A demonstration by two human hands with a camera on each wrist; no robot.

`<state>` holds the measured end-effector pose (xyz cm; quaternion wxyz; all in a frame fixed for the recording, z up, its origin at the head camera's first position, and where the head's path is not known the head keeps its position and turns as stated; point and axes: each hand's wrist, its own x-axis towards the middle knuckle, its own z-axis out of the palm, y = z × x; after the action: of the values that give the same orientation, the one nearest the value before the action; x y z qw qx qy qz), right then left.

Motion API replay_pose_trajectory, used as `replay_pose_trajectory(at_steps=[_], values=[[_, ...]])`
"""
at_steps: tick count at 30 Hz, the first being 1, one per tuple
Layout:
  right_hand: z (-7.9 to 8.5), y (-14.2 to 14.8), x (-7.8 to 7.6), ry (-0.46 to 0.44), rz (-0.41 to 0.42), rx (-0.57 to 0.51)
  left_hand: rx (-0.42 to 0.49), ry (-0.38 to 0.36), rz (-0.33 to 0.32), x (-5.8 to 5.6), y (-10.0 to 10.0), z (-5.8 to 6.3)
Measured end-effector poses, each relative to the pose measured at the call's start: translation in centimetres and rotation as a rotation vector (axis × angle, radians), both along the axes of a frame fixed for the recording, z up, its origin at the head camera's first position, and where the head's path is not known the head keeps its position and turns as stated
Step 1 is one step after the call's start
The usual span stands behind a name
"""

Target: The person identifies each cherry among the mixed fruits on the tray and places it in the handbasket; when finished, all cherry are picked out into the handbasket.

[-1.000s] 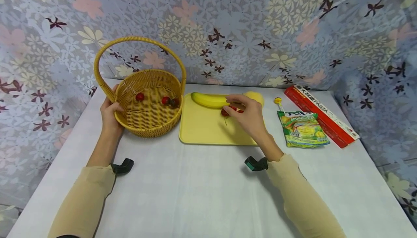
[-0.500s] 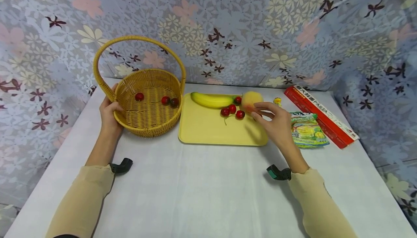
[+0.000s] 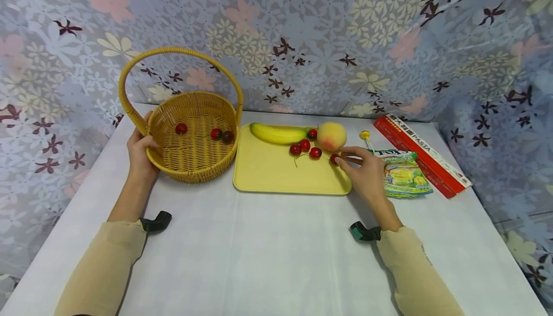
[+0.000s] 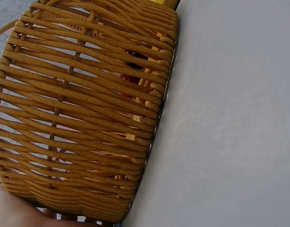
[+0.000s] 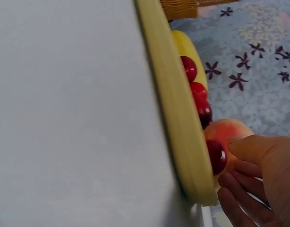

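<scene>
My left hand [image 3: 143, 152] grips the left side of a round wicker basket [image 3: 196, 176], thumb over the rim and fingers outside. Three cherries, one of them a dark cherry [image 3: 227, 136], lie inside it. On the yellow tray [image 3: 268, 176] are a banana [image 3: 278, 134], a peach [image 3: 331, 136] and several cherries. My right hand [image 3: 367, 169] is over the tray's right edge, its thumb and fingertips right at a dark red cherry [image 3: 334, 160]. In the right wrist view a gap shows between thumb and fingers, beside that cherry [image 5: 217, 156], with the peach behind.
To the right of the tray lie a yellow lollipop [image 3: 365, 135], a green snack bag [image 3: 402, 174] and a long red pasta box [image 3: 425, 157]. The basket's tall handle [image 3: 181, 50] arches above it. A floral cloth [image 3: 276, 42] hangs behind the white table [image 3: 259, 253].
My right hand has moved right from the cherries in the tray's middle, past the peach, and down to the cherry at the right. The left hand keeps its grip on the basket.
</scene>
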<state>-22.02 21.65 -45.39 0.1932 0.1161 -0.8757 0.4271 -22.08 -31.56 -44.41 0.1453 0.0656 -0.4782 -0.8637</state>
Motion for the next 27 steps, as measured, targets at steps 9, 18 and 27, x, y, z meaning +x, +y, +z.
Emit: replay_pose_trajectory(at_steps=[9,18,27], values=[[-0.3,-1.0,0.5,-0.014,0.086,0.137,0.006,0.008,0.004,-0.1,0.0,0.1],[-0.4,-1.8,1.0,-0.083,0.201,0.107,-0.009,0.004,0.014,0.1,0.2,0.3],[-0.6,-1.9,1.0,-0.097,0.194,0.125,-0.02,-0.001,0.022,0.0,0.1,0.2]])
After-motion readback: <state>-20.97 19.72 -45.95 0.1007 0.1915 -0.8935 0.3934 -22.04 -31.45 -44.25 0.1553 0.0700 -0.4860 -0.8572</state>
